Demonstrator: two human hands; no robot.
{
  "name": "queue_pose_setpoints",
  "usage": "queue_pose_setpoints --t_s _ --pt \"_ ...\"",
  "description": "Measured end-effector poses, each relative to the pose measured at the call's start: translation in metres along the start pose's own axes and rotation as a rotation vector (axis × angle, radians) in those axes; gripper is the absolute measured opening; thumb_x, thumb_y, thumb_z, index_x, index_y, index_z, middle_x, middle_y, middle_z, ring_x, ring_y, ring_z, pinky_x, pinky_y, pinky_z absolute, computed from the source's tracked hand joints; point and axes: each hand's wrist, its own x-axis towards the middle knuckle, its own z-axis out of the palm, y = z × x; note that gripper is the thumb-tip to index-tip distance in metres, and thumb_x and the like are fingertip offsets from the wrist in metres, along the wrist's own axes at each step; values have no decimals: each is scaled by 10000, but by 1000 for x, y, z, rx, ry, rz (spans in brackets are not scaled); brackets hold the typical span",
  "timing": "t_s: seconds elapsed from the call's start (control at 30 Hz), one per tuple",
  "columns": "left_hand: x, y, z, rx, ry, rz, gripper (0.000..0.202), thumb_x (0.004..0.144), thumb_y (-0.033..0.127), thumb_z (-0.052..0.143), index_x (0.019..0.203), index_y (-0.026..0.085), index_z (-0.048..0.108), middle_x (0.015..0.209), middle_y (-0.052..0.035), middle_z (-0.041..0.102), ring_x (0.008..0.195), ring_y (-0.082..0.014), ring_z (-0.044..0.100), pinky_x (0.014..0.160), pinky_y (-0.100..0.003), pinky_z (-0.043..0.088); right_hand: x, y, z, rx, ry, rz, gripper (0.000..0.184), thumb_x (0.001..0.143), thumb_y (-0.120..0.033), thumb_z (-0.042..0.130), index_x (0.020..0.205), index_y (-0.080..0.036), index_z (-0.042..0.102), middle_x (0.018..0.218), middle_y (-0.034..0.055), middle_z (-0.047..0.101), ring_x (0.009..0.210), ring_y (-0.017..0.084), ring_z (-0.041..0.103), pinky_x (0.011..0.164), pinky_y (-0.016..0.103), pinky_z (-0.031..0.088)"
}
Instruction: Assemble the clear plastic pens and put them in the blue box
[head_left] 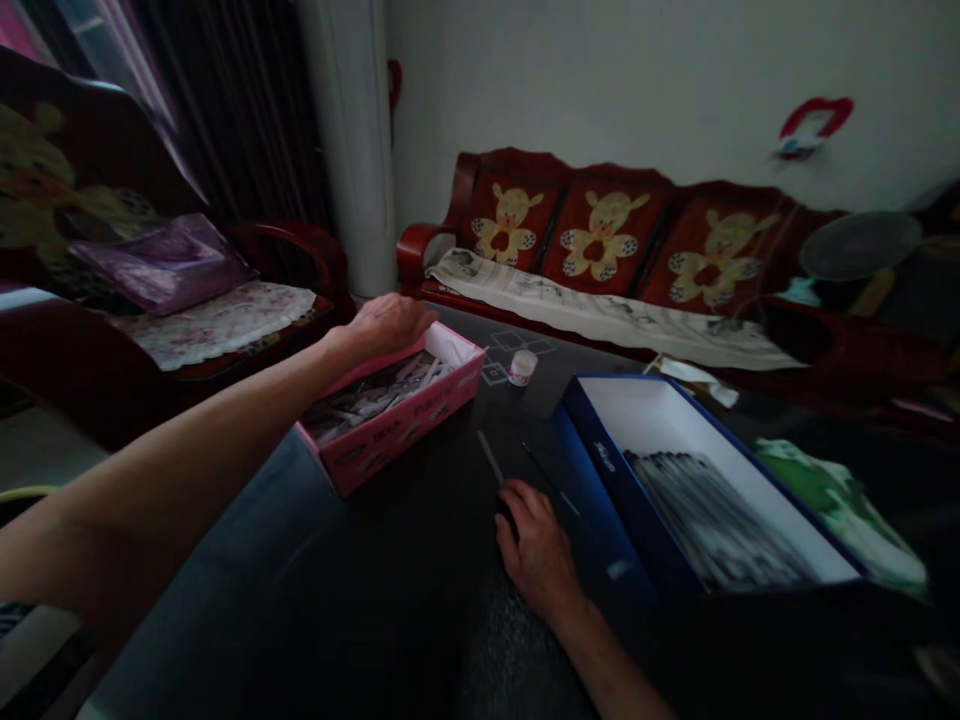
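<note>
My left hand [394,322] reaches over the far side of a pink box [405,425], its fingers bent down and mostly hidden behind the hand. Inside that box lies a jumble of thin pale and dark pieces [390,392]. On the dark table, my right hand [538,550] is closed, with thumb and fingertips at the near end of a thin pale stick [490,455]. Just right of it lies a slim dark rod [550,478] with a lighter tip. Further right, a blue box [611,500] with white inner walls holds a row of many slender pen-like sticks [712,515].
A small white jar [523,367] stands on the table [420,590] between the boxes. A green and white packet [840,510] lies right of the blue box, with white paper [697,380] behind it. A wooden sofa [592,225] and an armchair [300,255] flank the table.
</note>
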Motion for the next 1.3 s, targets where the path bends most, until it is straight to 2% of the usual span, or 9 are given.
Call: queue_pose_setpoints --t_s 0.17,0.33,0.47,0.6,0.73,0.83,1.0,1.17,1.3 --pt "-8 85 -10 -169 228 234 300 885 236 421 1090 114 603 976 -95 648 897 -203 618 812 -322 462 0 2 3 68 45 59 139 866 -147 511 910 -185 638 963 89 622 919 216 571 842 365 498" --pt "-38 135 39 -446 216 523 334 829 83 401 1117 95 569 950 -94 640 870 -163 612 773 -270 491 -1 5 6 107 35 118 174 856 -97 472 871 -189 618 913 78 604 873 199 570 801 330 483" --pt "-50 137 73 -605 312 383 273 897 145 394 1075 119 599 900 -78 668 790 -134 622 736 -244 491 1 6 5 201 98 197 183 792 -81 486 842 -190 624 855 63 607 809 190 582 744 315 472" --pt "-50 128 78 -769 356 57 259 885 257 485 1070 145 627 832 -43 687 651 -107 592 643 -217 472 9 14 -5 600 298 529 98 784 -242 580 858 -191 620 749 12 610 662 150 568 624 275 460" --pt "-53 132 89 -1274 20 -257 259 830 331 543 978 136 626 681 -9 641 447 -66 476 425 -178 359 19 24 -18 1077 496 748 275 731 -370 692 930 -208 594 781 -21 612 650 104 553 568 215 440" --pt "-62 146 107 -1572 -244 -429 302 792 403 590 921 131 611 644 1 619 397 -55 443 364 -169 302 22 26 -22 1266 493 778 326 678 -352 757 924 -210 597 800 -23 624 676 90 566 566 190 433" --pt "-73 158 128 -1745 -328 -425 386 786 476 610 946 125 618 628 10 604 400 -52 447 367 -164 304 20 26 -19 1323 458 758 330 667 -329 777 929 -215 610 843 -18 621 743 99 587 610 196 464" --pt "-73 154 122 -1691 -238 -363 473 792 463 624 1125 127 618 583 27 580 401 -44 419 382 -162 277 17 29 -15 1146 374 677 301 742 -333 697 1008 -217 618 895 1 623 782 125 584 647 231 481" --pt "-76 153 121 -1688 -275 -305 443 788 478 632 1037 114 662 604 2 600 408 -50 440 385 -170 301 16 25 -18 931 261 633 276 763 -311 635 1010 -190 620 860 17 637 718 135 575 632 254 477"
